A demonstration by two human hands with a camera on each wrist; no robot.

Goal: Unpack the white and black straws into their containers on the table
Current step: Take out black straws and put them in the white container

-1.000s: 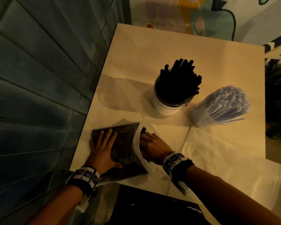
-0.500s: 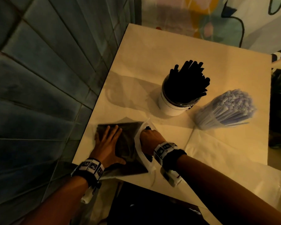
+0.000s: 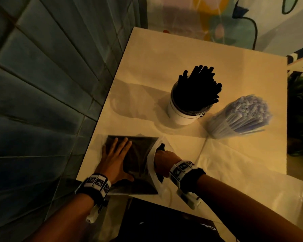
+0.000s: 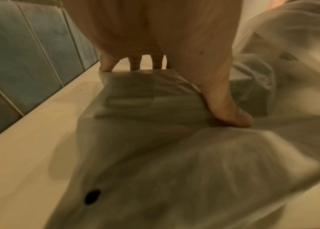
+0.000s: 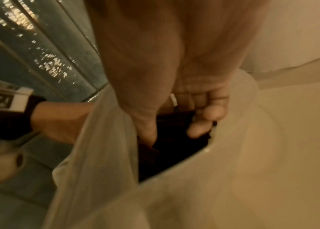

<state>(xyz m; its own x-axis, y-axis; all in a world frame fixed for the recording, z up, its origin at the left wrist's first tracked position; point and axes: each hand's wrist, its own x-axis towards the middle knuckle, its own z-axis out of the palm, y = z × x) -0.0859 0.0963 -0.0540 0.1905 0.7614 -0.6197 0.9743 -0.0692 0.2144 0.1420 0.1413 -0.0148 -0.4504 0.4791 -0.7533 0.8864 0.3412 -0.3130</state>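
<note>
A translucent plastic bag [image 3: 140, 154] of black straws lies flat at the table's near left corner. My left hand [image 3: 115, 158] presses on it with fingers spread straight [image 4: 231, 111]. My right hand [image 3: 163, 154] reaches into the bag's open mouth [image 5: 174, 162], and its fingers [image 5: 200, 128] curl around a bundle of black straws [image 5: 167, 137] inside. A white cup [image 3: 182, 116] full of upright black straws [image 3: 199, 84] stands mid-table. To its right a clear container [image 3: 217, 130] holds white straws [image 3: 247, 109] that lean to the right.
A blue tiled wall [image 3: 51, 84] runs along the table's left edge [image 3: 101, 116]. A flat white plastic bag [image 3: 243, 172] lies at the near right of the table. A dark plant [image 3: 301, 110] stands past the right edge. A painted wall [image 3: 217, 18] is behind.
My right hand has pushed deeper into the bag's mouth, where its fingers are hidden in the head view. My left hand still presses flat on the bag.
</note>
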